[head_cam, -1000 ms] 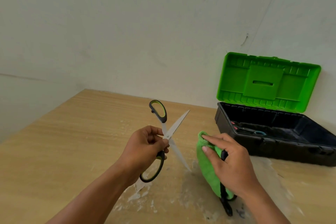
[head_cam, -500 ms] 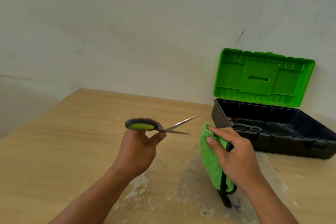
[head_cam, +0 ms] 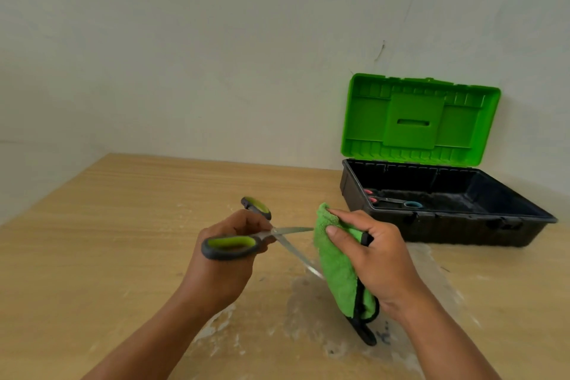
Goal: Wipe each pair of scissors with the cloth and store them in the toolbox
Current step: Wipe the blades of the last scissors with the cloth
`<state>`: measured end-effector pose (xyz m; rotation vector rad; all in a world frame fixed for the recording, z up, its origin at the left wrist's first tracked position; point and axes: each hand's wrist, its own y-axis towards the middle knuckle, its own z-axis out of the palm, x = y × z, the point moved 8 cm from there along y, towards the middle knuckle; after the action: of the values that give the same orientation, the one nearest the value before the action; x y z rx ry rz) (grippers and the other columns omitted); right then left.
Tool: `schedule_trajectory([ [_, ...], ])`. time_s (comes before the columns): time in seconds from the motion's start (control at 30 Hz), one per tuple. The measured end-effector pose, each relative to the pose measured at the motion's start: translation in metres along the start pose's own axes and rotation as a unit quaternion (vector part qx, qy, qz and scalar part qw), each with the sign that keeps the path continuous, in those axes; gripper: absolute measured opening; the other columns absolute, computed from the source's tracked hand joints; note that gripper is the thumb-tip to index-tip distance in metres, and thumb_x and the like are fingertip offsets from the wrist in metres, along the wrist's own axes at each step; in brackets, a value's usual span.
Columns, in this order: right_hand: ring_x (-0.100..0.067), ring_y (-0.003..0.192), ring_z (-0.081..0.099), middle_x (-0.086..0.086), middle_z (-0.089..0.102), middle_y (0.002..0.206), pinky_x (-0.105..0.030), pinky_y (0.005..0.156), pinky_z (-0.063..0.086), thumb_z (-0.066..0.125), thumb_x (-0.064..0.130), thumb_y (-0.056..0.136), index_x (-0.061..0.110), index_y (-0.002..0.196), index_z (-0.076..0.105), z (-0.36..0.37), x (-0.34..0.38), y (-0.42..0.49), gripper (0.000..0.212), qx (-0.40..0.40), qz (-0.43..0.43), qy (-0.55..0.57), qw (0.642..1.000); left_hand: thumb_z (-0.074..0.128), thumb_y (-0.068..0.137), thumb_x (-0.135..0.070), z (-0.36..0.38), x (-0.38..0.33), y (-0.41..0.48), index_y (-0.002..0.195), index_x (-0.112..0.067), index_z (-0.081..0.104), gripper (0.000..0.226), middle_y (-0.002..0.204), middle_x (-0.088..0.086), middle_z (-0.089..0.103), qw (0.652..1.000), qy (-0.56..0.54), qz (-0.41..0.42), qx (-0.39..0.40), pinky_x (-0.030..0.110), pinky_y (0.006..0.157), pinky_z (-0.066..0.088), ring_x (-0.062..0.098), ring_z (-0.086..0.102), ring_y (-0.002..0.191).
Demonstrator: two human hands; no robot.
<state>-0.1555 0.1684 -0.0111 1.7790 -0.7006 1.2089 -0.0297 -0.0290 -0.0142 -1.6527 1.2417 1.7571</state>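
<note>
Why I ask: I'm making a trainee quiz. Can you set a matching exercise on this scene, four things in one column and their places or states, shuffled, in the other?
Things
1. green-handled scissors
2. green cloth
3. toolbox lid
4. pink-handled scissors

Places or states
A. lying inside the toolbox base
B. gripped by the left hand, blades apart
C. swung up, standing open
D. held by the right hand

Pairs: 1-B, 2-D, 3-C, 4-A
</note>
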Motion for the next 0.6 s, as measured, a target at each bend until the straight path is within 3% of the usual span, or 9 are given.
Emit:
schedule_trajectory([
  [0.13, -0.01, 0.109, 0.071, 0.007, 0.076, 0.111, -0.022, 0.087, 0.057, 0.075, 0.01, 0.089, 0.019, 0.117, 0.076, -0.001, 0.0, -0.001, 0.029, 0.006, 0.014, 0.042, 0.999, 0.067, 0.077, 0.021, 0.009, 0.009, -0.003, 0.082, -0.007, 0.073, 0.029, 0.085, 0.013, 0.077, 0.995, -0.087, -0.045, 0.005, 0.049, 0.087, 0.059, 0.039, 0.073, 0.089],
  [0.27, -0.011, 0.108, 0.071, 0.006, 0.076, 0.111, -0.024, 0.088, 0.058, 0.074, 0.01, 0.089, 0.021, 0.116, 0.076, 0.0, 0.0, -0.002, 0.029, 0.019, 0.018, 0.055, 0.998, 0.068, 0.078, 0.01, 0.015, 0.01, -0.004, 0.08, -0.009, 0.075, 0.021, 0.085, 0.014, 0.078, 0.988, -0.136, -0.064, 0.016, 0.039, 0.078, 0.063, 0.034, 0.076, 0.082],
  [0.37, -0.011, 0.106, 0.071, 0.005, 0.076, 0.108, -0.025, 0.089, 0.058, 0.075, 0.011, 0.089, 0.021, 0.116, 0.077, 0.003, 0.002, -0.003, 0.029, 0.027, 0.003, 0.04, 0.999, 0.063, 0.085, 0.004, 0.02, 0.007, -0.008, 0.093, -0.002, 0.073, 0.014, 0.09, 0.015, 0.078, 0.979, -0.18, -0.079, 0.044, 0.034, 0.072, 0.063, 0.036, 0.076, 0.082],
  [0.47, -0.01, 0.105, 0.071, 0.007, 0.075, 0.106, -0.025, 0.091, 0.057, 0.075, 0.012, 0.089, 0.02, 0.117, 0.077, 0.007, 0.006, -0.004, 0.029, 0.033, -0.026, 0.009, 0.999, 0.056, 0.091, -0.015, 0.026, 0.004, -0.012, 0.111, -0.003, 0.069, 0.027, 0.1, 0.02, 0.076, 0.965, -0.215, -0.116, 0.092, 0.036, 0.07, 0.063, 0.038, 0.075, 0.089],
  [0.6, -0.007, 0.105, 0.07, 0.01, 0.074, 0.107, -0.016, 0.089, 0.053, 0.075, 0.012, 0.089, 0.023, 0.117, 0.076, 0.008, 0.015, -0.006, 0.03, 0.027, -0.088, -0.039, 0.995, 0.057, 0.089, -0.022, 0.032, 0.003, -0.016, 0.117, -0.004, 0.067, 0.035, 0.111, 0.016, 0.075, 0.951, -0.236, -0.158, 0.121, 0.043, 0.078, 0.063, 0.037, 0.074, 0.097],
])
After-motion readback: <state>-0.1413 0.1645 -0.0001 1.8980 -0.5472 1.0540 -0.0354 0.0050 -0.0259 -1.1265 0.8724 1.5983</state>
